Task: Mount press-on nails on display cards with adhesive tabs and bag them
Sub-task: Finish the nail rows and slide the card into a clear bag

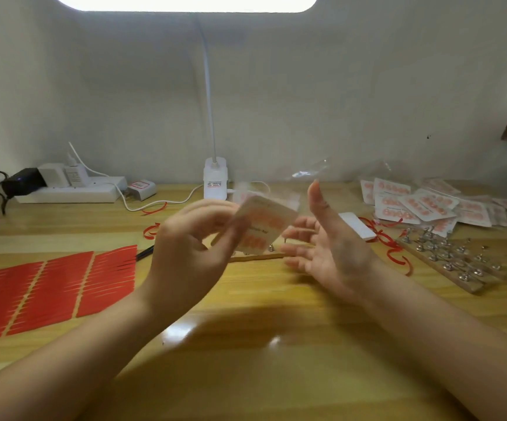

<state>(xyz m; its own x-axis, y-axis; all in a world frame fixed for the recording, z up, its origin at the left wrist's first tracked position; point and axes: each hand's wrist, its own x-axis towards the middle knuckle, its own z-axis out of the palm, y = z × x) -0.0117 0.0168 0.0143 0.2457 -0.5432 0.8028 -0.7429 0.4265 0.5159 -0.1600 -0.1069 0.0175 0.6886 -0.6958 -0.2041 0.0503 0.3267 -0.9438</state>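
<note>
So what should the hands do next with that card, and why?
Probably slide the card into a clear bag. The left hand pinches it up off the table, it already carries orange nails, and the right hand is open beside it, holding nothing. Bagged cards are piled at the right, and what looks like clear bags lies just behind, though blurred.

I hold a white display card (264,227) tilted above the desk, blurred, with orange-pink nails in rows across it. A heap of bagged finished cards (425,205) lies far right; red adhesive tab sheets (54,290) lie flat at left.
</note>
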